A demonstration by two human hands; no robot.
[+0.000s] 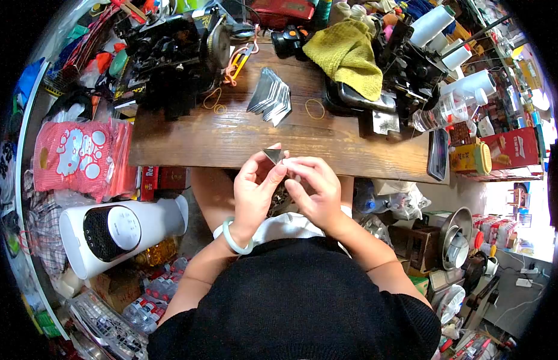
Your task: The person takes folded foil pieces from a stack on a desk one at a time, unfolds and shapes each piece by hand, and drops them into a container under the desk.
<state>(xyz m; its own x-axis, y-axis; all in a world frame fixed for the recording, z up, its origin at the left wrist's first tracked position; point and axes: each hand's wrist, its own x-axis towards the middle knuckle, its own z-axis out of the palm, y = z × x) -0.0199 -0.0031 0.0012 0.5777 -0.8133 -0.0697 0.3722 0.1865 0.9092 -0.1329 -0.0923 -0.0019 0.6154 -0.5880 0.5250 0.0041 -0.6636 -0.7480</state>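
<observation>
My left hand (256,183), with a pale bangle (235,237) at the wrist, pinches a small dark triangular piece (273,156) between thumb and fingers at the table's front edge. Close against it, my right hand (315,187) has its thumb and forefinger near the piece's right corner; whether those fingertips grip it or something tiny is too small to make out. Beyond the hands, a fanned stack of silvery grey folded pieces (270,96) lies on the wooden table (189,141). Yellow rubber bands (315,109) rest to either side of the stack.
A black sewing machine (177,60) stands at back left, another machine (405,72) at back right beside a yellow-green cloth (348,57). Orange-handled scissors (237,66) lie near the back. A phone (438,155) sits at the right edge, a white appliance (120,231) below left.
</observation>
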